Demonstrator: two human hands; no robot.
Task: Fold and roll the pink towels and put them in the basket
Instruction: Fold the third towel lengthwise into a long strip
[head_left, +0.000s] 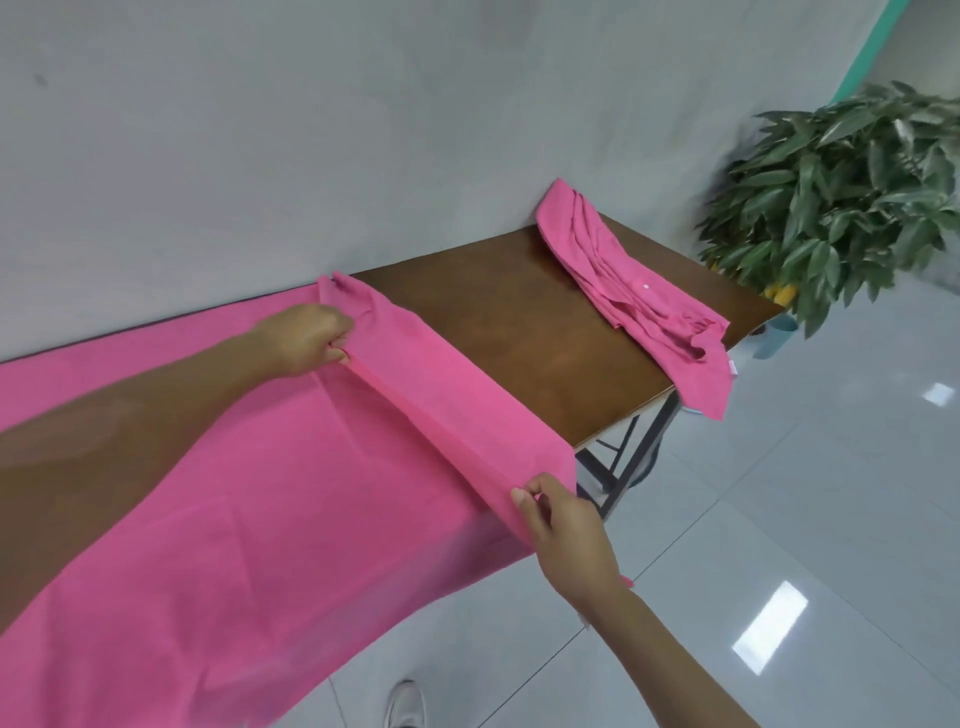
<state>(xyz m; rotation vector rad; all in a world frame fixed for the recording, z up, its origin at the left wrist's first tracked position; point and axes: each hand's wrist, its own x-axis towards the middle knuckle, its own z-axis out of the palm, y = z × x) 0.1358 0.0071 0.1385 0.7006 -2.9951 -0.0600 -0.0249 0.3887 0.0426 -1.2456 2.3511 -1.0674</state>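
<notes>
A large pink towel (270, 467) lies spread over the left part of a brown wooden table (498, 312) and hangs over its near edge. A raised fold runs across the towel's right end. My left hand (306, 340) pinches that fold at the far side, near the wall. My right hand (563, 525) pinches the same fold at the near table edge. A second pink towel (639, 296) lies crumpled at the table's right end, partly hanging off the corner. No basket is in view.
A grey wall (311, 130) runs along the table's far side. A leafy potted plant (841, 192) stands on the floor past the table's right end. Black table legs (623, 462) show under the corner. A shoe (405, 706) is on the glossy tiled floor.
</notes>
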